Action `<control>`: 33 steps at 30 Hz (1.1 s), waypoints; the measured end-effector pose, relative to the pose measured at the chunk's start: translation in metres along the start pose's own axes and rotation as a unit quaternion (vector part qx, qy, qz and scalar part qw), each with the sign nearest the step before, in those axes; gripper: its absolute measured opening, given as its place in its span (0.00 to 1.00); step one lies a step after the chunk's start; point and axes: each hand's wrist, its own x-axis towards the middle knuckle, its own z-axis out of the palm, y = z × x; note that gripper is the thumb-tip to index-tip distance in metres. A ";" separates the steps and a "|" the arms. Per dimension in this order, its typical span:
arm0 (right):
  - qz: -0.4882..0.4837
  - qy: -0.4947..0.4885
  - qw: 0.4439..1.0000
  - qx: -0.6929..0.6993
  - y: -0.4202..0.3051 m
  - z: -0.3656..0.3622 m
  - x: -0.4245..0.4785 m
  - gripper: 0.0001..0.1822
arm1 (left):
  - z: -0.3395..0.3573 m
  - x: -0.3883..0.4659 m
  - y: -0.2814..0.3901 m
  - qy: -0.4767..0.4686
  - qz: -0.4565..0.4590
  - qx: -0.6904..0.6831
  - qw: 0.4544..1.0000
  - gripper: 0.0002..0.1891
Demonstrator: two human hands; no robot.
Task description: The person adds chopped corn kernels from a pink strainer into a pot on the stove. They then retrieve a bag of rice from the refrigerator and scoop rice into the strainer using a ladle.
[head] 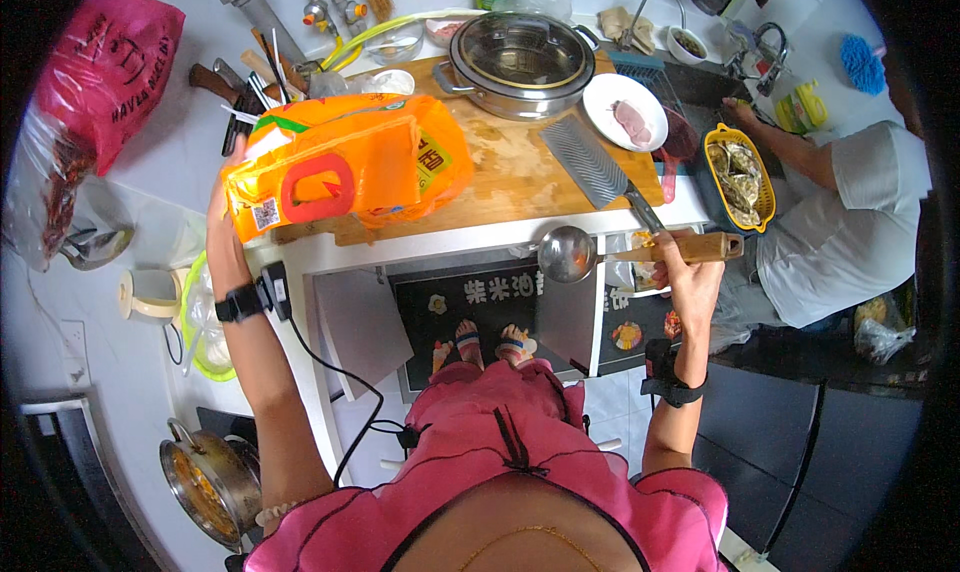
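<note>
My left hand point(231, 180) grips one end of an orange plastic bag point(390, 163) with a red handle patch. The bag lies over the left part of a wooden cutting board point(510, 159), and it hides some of my fingers. In my right hand point(684, 266) is a metal ladle point(568, 254) by its wooden handle, its bowl pointing left in front of the counter edge. A cleaver point(589, 163) rests on the board; its dark handle juts over the edge close to my right fingers. Behind it stands a white plate point(625, 113) with a piece of raw meat point(632, 123).
A lidded steel pot point(523, 66) stands at the board's back. On the right, a person point(840, 219) reaches into the sink point(697, 84) beside a yellow basket of oysters point(739, 174). An open cabinet door point(360, 324) is below. Another pot point(206, 486) sits lower left.
</note>
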 end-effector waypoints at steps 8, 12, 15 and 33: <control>0.017 0.039 0.998 0.039 0.012 -0.044 0.000 0.11 | -0.004 -0.095 -0.094 0.109 -0.116 0.327 0.931 0.07; 0.025 0.056 0.998 0.018 0.025 -0.065 0.002 0.11 | 0.096 -0.079 -0.125 -0.216 -0.180 0.496 0.821 0.12; 0.029 0.083 0.996 0.012 0.034 -0.082 -0.002 0.11 | 0.177 -0.022 -0.181 -0.364 -0.034 0.511 0.778 0.12; 0.110 0.173 0.979 0.024 0.094 -0.158 -0.047 0.09 | 0.396 0.132 -0.389 -0.271 0.440 0.706 0.483 0.12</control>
